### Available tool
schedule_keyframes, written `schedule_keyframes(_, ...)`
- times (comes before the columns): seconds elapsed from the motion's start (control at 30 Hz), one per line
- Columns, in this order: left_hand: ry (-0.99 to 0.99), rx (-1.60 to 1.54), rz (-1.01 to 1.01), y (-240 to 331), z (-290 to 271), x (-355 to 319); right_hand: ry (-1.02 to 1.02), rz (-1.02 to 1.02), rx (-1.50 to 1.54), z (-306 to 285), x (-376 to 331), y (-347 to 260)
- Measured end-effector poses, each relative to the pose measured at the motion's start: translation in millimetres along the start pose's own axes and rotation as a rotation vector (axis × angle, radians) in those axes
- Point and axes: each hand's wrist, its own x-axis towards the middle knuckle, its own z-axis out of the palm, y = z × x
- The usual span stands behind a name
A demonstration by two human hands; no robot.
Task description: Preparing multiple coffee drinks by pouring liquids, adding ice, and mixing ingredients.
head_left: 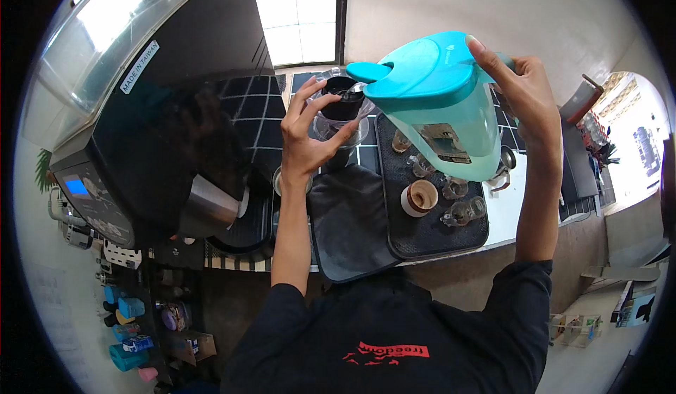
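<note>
As water ran from the spout of a tilted turquoise jug [440,105], a person filled a small clear container [341,112] held above a tiled counter [246,109]. The right hand [517,88] was clamped on the jug's handle at the far side, thumb pressed across the lid, with the forearm raised steeply from the lower edge and the jug tipped toward the left. The left hand [306,137] gripped the container from its near side, fingers and thumb curled round the wall, the arm reaching straight up from a dark sleeve. The container's dark inside sat just under the spout, touching or nearly touching it; which could not be told. By the look of it the pour was under way, and the level inside was hidden. The next move would seem to call for easing the jug back upright before the container brimmed over. Below the jug lay a black tray [422,235] of small glasses and a cup [420,198], with a dark cloth [348,218] beside it and a large black machine [162,133] standing to the left.
</note>
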Motion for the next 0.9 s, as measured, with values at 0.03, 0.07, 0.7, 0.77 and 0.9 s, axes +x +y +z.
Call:
schedule_keyframes(0.03, 0.0, 0.007, 0.007, 0, 0, 0, -0.009, 0.004, -0.023, -1, 0, 0)
schedule_keyframes(0.07, 0.001, 0.013, 0.013, -1, 0, 0, -0.018, 0.008, -0.046, -1, 1, 0)
schedule_keyframes(0.7, 0.014, 0.028, 0.002, 2, 0, -1, 0.065, -0.043, -0.036, 5, 5, 10)
schedule_keyframes(0.77, 0.01, 0.024, -0.007, 3, 1, 0, 0.077, -0.036, 0.012, 5, 5, 13)
schedule_keyframes(0.9, 0.013, 0.031, 0.007, 2, 1, -1, 0.048, 0.023, -0.021, 3, -1, 9)
